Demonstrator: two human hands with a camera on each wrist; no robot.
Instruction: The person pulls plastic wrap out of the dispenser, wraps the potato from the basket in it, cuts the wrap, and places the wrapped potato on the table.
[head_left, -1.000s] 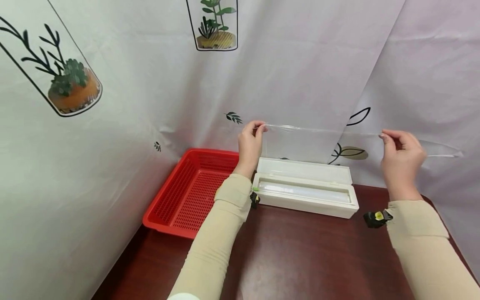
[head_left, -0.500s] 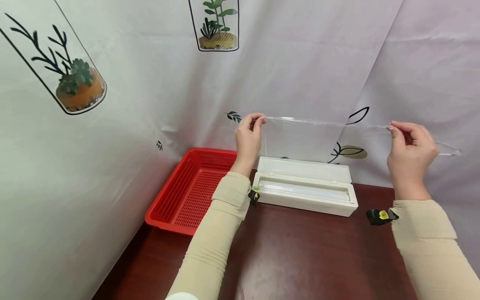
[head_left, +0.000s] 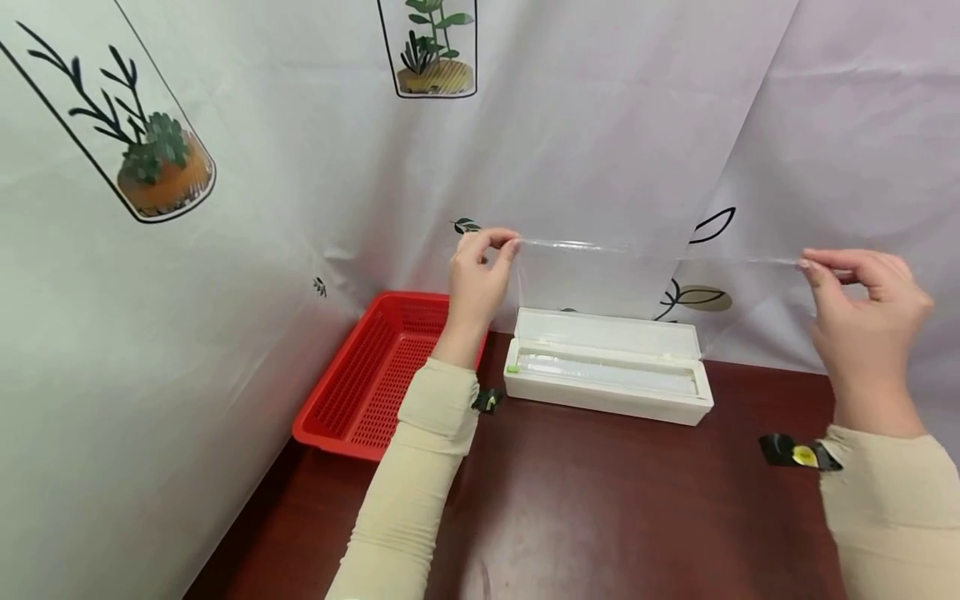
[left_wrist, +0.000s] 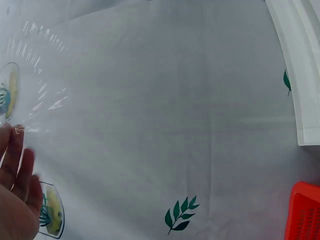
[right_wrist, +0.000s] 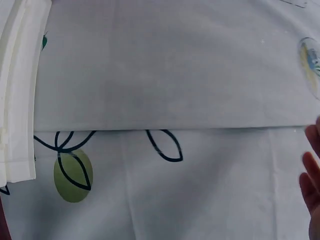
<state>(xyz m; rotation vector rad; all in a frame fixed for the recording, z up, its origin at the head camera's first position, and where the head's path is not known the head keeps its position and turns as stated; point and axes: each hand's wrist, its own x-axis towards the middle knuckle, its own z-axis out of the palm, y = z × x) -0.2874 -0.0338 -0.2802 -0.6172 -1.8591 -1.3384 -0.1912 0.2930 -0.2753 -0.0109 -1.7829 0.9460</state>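
A sheet of clear cling film (head_left: 573, 245) stretches between my hands above the table, its upper edge nearly level in the head view. My left hand (head_left: 478, 279) pinches one corner between thumb and fingertips; in the left wrist view, shiny wrinkles fan out from that grip. The other corner is pinched by my right hand (head_left: 870, 312), far to the right. Behind and below the sheet stands a white cling film dispenser (head_left: 600, 400), its lid (head_left: 607, 332) raised. A pale roll (head_left: 600, 371) lies inside it. The film's lower part is too transparent to trace fully.
A red plastic basket (head_left: 352, 446) with slotted walls stands left of the dispenser, partly hidden behind my left forearm. Both rest on a dark red-brown table (head_left: 637, 500). A white printed curtain (head_left: 600, 125) hangs close behind and on the left.
My hands have moved farther apart, the right one to the right and the left one slightly left. Both still pinch the cling film, and the visible stretch between them is longer.
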